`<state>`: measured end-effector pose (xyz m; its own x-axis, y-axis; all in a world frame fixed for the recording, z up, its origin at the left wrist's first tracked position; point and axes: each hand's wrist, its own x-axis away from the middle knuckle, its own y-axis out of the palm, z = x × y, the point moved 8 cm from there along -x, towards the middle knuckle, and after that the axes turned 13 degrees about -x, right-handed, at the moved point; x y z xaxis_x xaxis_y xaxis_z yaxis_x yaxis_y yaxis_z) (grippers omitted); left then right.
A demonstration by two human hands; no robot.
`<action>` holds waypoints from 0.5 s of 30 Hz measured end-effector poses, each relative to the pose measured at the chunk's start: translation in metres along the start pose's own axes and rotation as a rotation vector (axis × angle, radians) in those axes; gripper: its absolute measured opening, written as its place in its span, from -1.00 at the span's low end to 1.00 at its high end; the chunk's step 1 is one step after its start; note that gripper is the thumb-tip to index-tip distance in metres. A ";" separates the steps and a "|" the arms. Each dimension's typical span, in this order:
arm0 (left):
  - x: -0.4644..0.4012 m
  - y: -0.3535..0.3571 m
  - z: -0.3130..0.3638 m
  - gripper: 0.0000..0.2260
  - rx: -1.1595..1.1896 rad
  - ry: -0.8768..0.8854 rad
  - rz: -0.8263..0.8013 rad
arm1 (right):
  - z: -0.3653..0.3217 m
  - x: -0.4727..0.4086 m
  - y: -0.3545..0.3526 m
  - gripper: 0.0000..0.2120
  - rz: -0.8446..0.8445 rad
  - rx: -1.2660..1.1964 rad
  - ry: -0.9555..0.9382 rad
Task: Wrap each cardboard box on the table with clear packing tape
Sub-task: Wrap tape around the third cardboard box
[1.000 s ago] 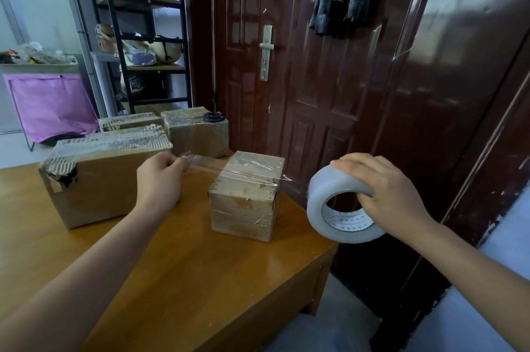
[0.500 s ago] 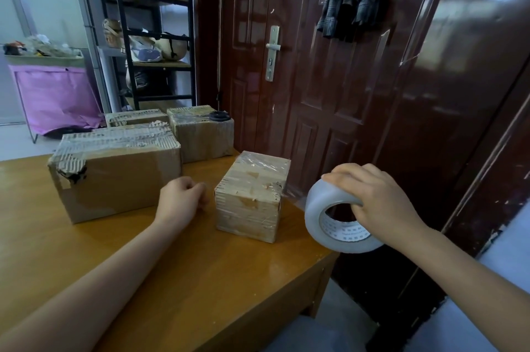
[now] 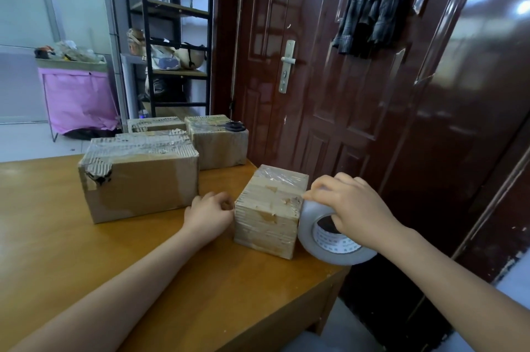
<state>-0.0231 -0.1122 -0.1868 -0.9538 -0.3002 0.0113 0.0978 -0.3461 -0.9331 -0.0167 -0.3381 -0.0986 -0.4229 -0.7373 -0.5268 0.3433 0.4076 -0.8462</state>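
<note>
Wooden table (image 3: pixel 86 280) nearest, with both forearms reaching across it. At its near right corner stands the small cardboard box (image 3: pixel 269 214), clear film already over its top. The right hand (image 3: pixel 348 209) curls over the tape roll (image 3: pixel 329 237) and holds it against the box's right side — the roll hangs partly past the table edge. The left hand (image 3: pixel 209 212) sits at the box's left face, fingers curled; whether they pinch a tape end I cannot tell. Farther left lies the large box (image 3: pixel 140 179), its corner torn. Beyond it — two more boxes, the right one (image 3: pixel 218 145) carrying scissors (image 3: pixel 235 126).
</note>
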 end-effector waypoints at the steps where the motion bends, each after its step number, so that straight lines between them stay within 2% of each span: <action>1: 0.000 -0.001 0.002 -0.66 0.000 0.015 0.021 | 0.001 0.000 0.000 -0.31 0.000 0.000 0.010; 4: 0.001 0.000 0.003 -0.69 0.019 0.011 0.014 | 0.000 0.000 -0.001 -0.31 0.003 0.003 0.031; 7: -0.004 0.001 0.001 -0.98 0.154 -0.025 0.013 | 0.000 0.000 -0.001 -0.32 0.002 -0.007 0.045; 9: -0.005 0.004 0.002 -0.81 0.330 -0.053 0.020 | 0.000 0.000 -0.001 -0.32 0.003 -0.002 0.049; 11: -0.008 0.008 0.001 -0.85 0.475 -0.088 0.019 | 0.000 0.001 0.000 -0.31 0.006 -0.001 0.051; 15: -0.011 0.007 -0.001 -0.82 0.553 -0.129 0.004 | 0.000 0.001 0.000 -0.31 0.002 0.012 0.041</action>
<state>-0.0118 -0.1104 -0.1941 -0.9140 -0.3968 0.0841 0.2691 -0.7484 -0.6062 -0.0173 -0.3384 -0.0991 -0.4561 -0.7138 -0.5314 0.3541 0.4023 -0.8443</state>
